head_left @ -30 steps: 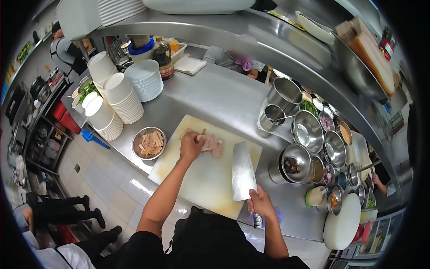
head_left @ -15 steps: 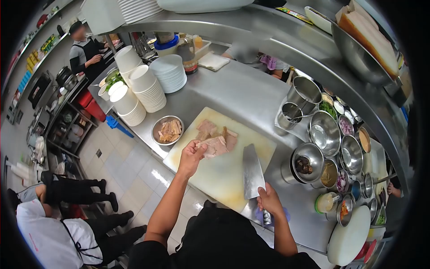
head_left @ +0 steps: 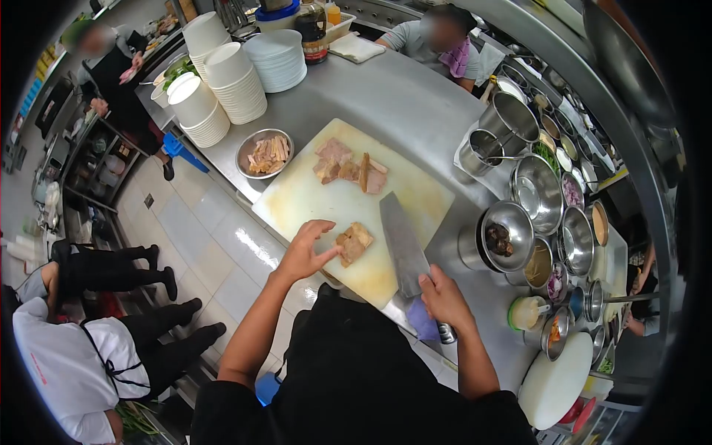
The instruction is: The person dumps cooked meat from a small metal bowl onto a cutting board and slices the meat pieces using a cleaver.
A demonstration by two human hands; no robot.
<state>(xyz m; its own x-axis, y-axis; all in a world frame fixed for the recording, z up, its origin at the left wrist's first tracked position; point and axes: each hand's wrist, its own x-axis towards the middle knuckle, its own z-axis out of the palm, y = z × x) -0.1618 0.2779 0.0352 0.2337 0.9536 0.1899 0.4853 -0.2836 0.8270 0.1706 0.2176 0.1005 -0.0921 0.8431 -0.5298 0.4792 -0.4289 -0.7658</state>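
Observation:
A browned piece of cooked meat (head_left: 354, 244) lies flat on the near part of the white cutting board (head_left: 297, 205). Beside it, my left hand (head_left: 305, 249) is open, thumb and fingers apart, with the thumb tip at the meat's left edge; whether it touches I cannot tell. In my right hand (head_left: 445, 298) is the handle of a cleaver (head_left: 403, 245), its broad blade over the board's right side. More sliced meat (head_left: 336, 157) sits at the board's far end. A steel bowl of cut meat strips (head_left: 266, 154) stands off the board's far-left edge.
Stacked white bowls (head_left: 239, 85) and plates (head_left: 275, 63) stand at the back left of the steel counter (head_left: 386, 96). Steel bowls and pots (head_left: 537, 193) crowd the right side. A purple cloth (head_left: 422, 320) lies by the near edge. Co-workers (head_left: 445, 41) stand across the counter and to the left.
My left hand has moved nearer to me and opened; the meat it held now lies on the board. The cleaver stays in my right hand. The whole view has shifted.

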